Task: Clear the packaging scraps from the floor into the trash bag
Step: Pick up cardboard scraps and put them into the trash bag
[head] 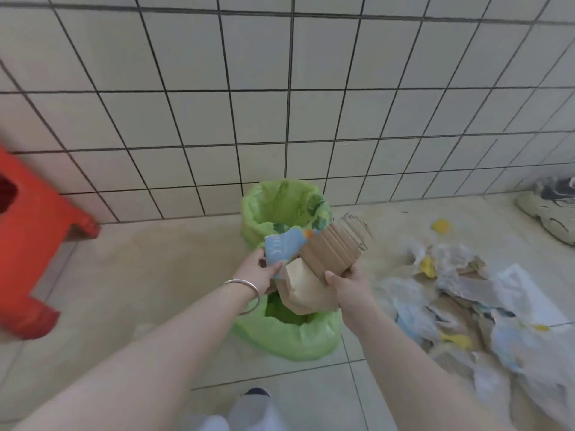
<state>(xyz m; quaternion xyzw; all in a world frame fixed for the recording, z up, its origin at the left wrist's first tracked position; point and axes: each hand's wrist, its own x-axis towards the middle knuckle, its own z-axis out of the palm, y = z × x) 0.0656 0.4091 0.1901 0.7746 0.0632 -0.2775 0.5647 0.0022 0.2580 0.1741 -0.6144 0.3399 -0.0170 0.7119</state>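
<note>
An open green trash bag (289, 340) stands on the floor by the tiled wall. Both hands hover over its mouth. My left hand (259, 269), with a silver bangle on the wrist, grips a blue printed cardboard scrap (284, 248). My right hand (348, 283) holds a brown corrugated cardboard piece (334, 245), tilted up to the right. A folded brown paper piece (303, 289) hangs between the two hands, partly inside the bag; which hand holds it is unclear. A pile of packaging scraps (479, 309), plastic, paper and yellow bits, lies on the floor to the right.
A red plastic stool (28, 244) stands at the left. A white and grey sneaker (553, 209) lies at the far right by the wall. A yellow scrap (441, 226) lies alone beyond the pile. My foot (256, 395) shows at the bottom edge.
</note>
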